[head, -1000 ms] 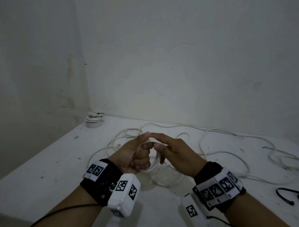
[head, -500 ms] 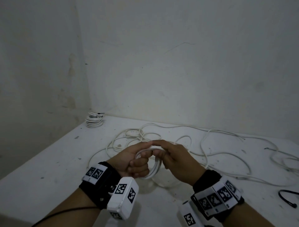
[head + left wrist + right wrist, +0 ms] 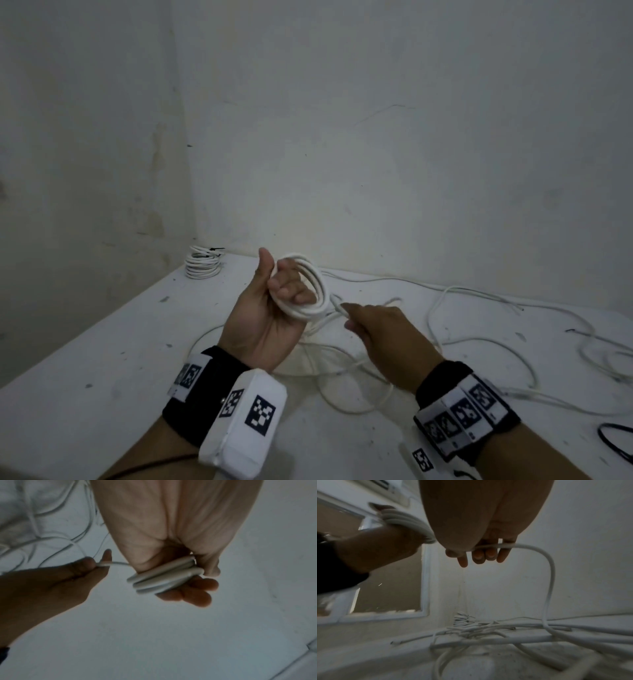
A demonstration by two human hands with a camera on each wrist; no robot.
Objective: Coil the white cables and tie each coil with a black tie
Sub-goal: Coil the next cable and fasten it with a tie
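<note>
My left hand (image 3: 274,301) is raised above the table with its fingers curled through a small coil of white cable (image 3: 310,291), thumb pointing up. The left wrist view shows the coil (image 3: 164,574) as three stacked turns across the fingers. My right hand (image 3: 380,329) sits just right of and below the coil and pinches the free run of the same white cable (image 3: 337,308) between thumb and fingers. The right wrist view shows the cable (image 3: 539,555) passing under the fingers and dropping to the table. A black tie (image 3: 613,442) lies at the right front edge.
A finished coil (image 3: 202,265) with a black tie lies in the far left corner by the wall. Loose white cables (image 3: 479,301) sprawl over the middle and right of the white table (image 3: 102,359). Walls close the back and left sides.
The left hand has lifted the coil up and away from me. The right hand has let go of the coil's top and slid down and right along the free cable.
</note>
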